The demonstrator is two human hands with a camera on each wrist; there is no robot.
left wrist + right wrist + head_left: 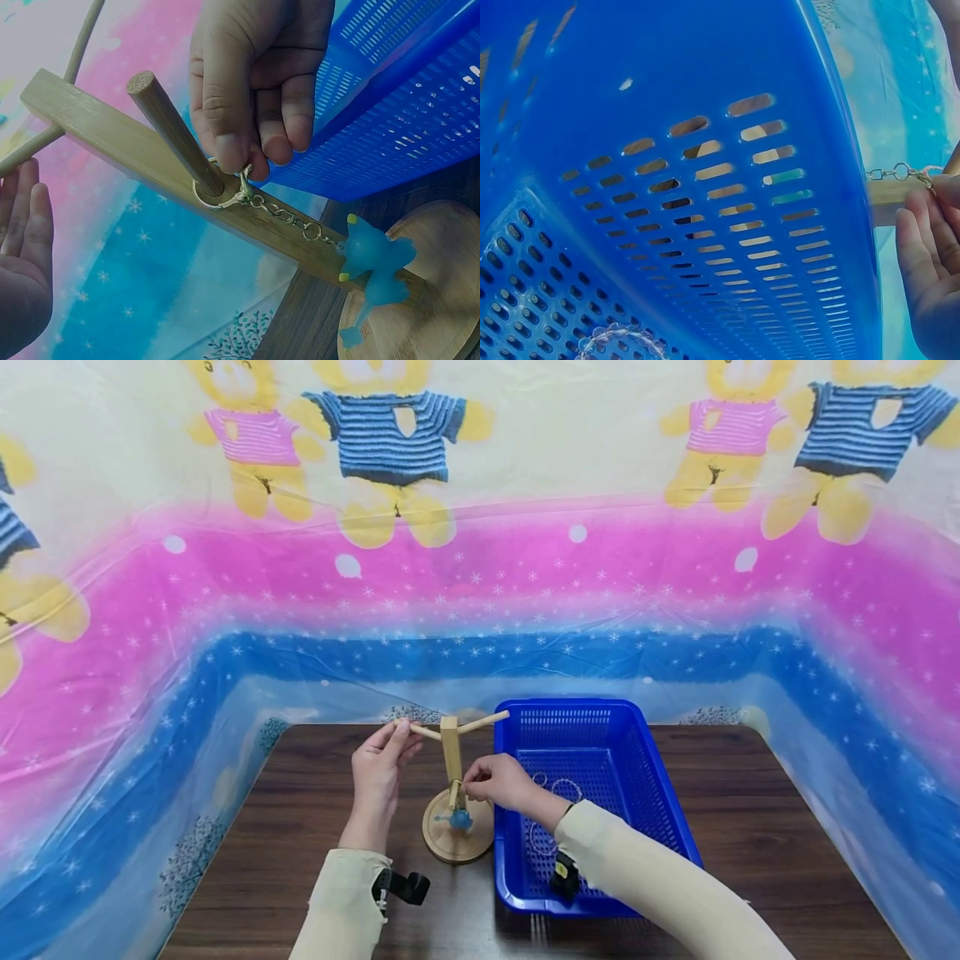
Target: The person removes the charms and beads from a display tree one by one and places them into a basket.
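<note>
A wooden stand (450, 752) with a round base rises from the table, pegs sticking out near its top and a lower peg (172, 131) at its front. My left hand (378, 772) pinches the upper left peg near its end. On the lower peg hangs a keychain (289, 217), its metal ring around the peg and a translucent blue figure (375, 259) dangling over the base. With thumb and fingertips, my right hand (498, 779) pinches the keychain at its ring and clasp; the right wrist view shows the clasp (928, 182) against the fingers.
Right of the stand, close to its base, is a blue perforated plastic basket (667, 793). Several beaded bracelets (567, 788) lie in it, and my right forearm crosses above it. The dark wooden table (300, 802) is backed by a patterned cloth (450, 610).
</note>
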